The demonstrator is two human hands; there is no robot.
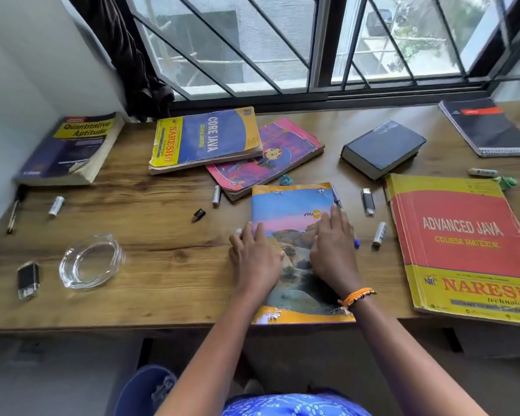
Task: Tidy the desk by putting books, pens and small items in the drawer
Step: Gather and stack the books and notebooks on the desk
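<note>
Right now both hands lie on the thin landscape-cover notebook with orange borders [294, 211] at the desk's near edge. The left hand [254, 256] curls its fingers over the notebook's left edge, apparently to get under the cover and lift; whether the fingertips have caught it is hidden. The right hand [332, 253] presses flat with straight fingers, likely steadying the notebook.

Just beyond the right fingertips lies a blue ballpoint pen [336, 199], its middle covered by that hand. A white cylindrical object peeks out past the left knuckles, too hidden to identify. Further right of the grip sit a black USB stick [368, 202] and a white marker [379, 234].

No drawer shows; it is presumably below the wooden desk [162, 295], out of view.
</note>
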